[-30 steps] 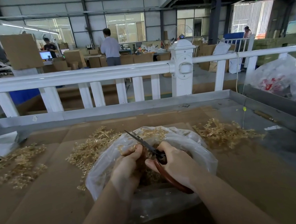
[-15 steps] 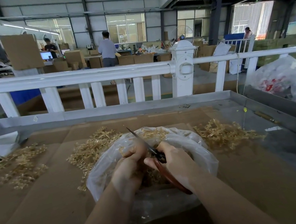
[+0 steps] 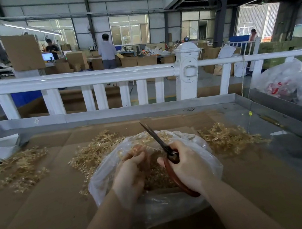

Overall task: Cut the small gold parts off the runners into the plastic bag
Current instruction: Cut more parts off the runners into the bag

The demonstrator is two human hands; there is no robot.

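We note a pile of gold runners (image 3: 23, 168) well left of the left hand (image 3: 130, 173), a second pile (image 3: 93, 154) just beyond its fingers. The left hand, fingers curled, pinches a small gold piece (image 3: 135, 150) over the open plastic bag (image 3: 207, 157); cut gold parts (image 3: 156, 174) lie below both hands. The right hand (image 3: 188, 165) grips red-handled scissors (image 3: 169, 155), blades nearly together, pointing away; a third pile (image 3: 228, 138) sits right of its fingers.

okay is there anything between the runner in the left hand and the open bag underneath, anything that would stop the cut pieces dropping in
Nothing visible blocks the drop. The left hand holds its gold runner over the open mouth of the plastic bag, with loose gold parts already lying inside below. The scissors, gripped by the right hand, point up and away beside it, not under it.
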